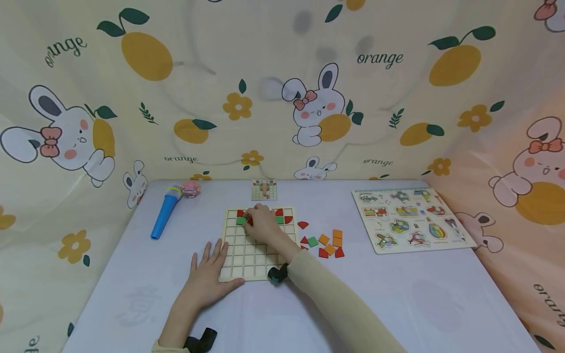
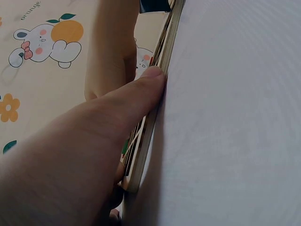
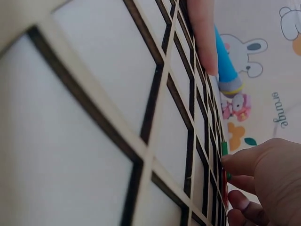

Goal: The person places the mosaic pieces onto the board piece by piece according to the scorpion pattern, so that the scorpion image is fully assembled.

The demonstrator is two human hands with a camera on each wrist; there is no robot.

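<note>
A wooden grid board (image 1: 251, 262) lies on the table, with red and green tiles (image 1: 280, 220) in its far rows. My left hand (image 1: 205, 282) is spread at its near left corner; in the left wrist view the thumb (image 2: 141, 89) rests on the board's edge. Over the far rows, my right hand (image 1: 263, 223) has thumb and fingers bent together around a small tile, mostly hidden by the fingertips. A bit of green (image 3: 229, 176) shows between them in the right wrist view, and red shows close by.
Loose red, green and orange tiles (image 1: 324, 239) lie right of the board. A small pattern card (image 1: 264, 189) is behind it. At the back left are a blue toy microphone (image 1: 164, 213) and a pink figurine (image 1: 191, 189). A picture puzzle board (image 1: 408, 218) lies at the right.
</note>
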